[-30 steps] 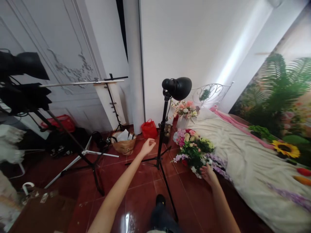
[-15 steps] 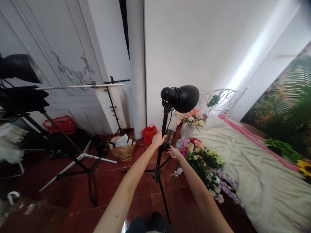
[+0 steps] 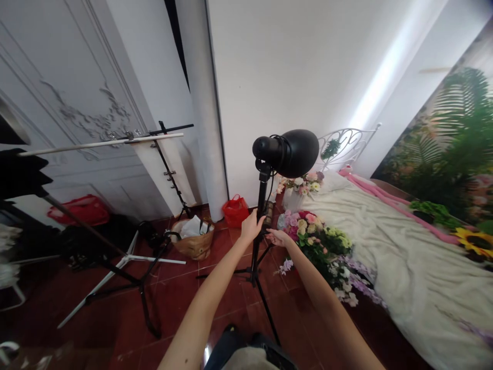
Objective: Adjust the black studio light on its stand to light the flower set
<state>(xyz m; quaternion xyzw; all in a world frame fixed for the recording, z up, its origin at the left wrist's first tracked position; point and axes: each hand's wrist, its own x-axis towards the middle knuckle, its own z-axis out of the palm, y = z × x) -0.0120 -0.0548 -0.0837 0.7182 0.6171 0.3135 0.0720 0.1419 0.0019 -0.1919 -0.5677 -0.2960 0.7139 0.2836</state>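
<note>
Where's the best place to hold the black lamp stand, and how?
Probably around its upright pole, just below the lamp head, coming from the near side. The pole is slim and straight, so it's easy to wrap around; the head is bulky and juts right, and the legs spread out below.

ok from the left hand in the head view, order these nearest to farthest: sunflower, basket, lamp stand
1. Lamp stand: held in the left hand
2. Basket: off to the left
3. Sunflower: at the far right
</note>
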